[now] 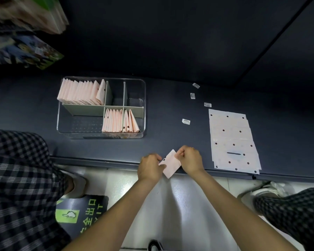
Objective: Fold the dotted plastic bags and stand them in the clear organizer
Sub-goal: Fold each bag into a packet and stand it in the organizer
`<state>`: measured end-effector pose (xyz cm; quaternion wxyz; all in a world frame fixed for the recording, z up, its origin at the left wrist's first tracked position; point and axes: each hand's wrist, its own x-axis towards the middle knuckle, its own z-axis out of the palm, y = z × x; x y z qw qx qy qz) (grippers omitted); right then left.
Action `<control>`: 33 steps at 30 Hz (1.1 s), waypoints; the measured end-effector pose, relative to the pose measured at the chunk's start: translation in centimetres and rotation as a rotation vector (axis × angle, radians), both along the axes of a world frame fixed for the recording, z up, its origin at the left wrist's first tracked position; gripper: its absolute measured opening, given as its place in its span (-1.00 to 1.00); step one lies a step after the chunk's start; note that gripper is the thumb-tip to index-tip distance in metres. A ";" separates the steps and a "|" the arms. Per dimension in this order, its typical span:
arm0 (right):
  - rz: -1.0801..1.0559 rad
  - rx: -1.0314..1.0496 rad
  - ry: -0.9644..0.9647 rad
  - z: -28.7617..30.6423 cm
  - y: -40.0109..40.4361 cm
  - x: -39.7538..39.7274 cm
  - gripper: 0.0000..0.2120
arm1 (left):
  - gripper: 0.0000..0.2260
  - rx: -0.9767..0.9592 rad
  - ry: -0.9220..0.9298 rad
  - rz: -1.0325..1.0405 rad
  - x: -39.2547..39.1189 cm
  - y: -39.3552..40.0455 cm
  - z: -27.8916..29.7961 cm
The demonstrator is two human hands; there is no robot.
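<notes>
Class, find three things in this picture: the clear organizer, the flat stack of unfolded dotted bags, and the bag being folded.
clear organizer (64,126): head view, bare front-left floor.
stack of unfolded dotted bags (232,138): head view, middle of top sheet.
bag being folded (171,164): head view, centre, between both hands.

A dark grey-blue flat table (170,115) carries four small white barcode stickers (186,121) scattered across its right middle. Beyond its far left corner lean blurred colourful printed packages (25,51). Below its near edge, a green-and-black floor sign (83,212) lies on pale glossy tiles (179,205).
</notes>
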<state>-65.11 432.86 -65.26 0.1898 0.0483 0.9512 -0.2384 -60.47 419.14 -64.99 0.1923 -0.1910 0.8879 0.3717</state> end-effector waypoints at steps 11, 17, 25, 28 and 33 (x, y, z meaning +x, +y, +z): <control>0.448 -0.015 0.270 3.9 -0.2 -0.2 -0.88 | -0.88 -0.300 0.187 -0.374 -3.1 -3.3 5.1; 0.195 -0.055 0.348 6.4 -2.9 -2.2 -0.94 | -0.77 -0.451 0.398 -0.221 -5.2 -7.2 5.8; -0.050 -0.357 0.308 7.8 -8.0 -3.8 -0.90 | -0.71 -0.552 0.334 -0.200 -5.3 -9.3 4.0; 0.016 -0.231 0.338 7.7 -10.0 -4.1 -0.94 | -0.72 -0.530 0.336 -0.182 -5.2 -9.5 3.7; 0.130 -0.025 0.335 7.6 -12.5 -4.5 -0.91 | -0.73 -0.462 0.367 -0.118 -4.9 -9.8 3.3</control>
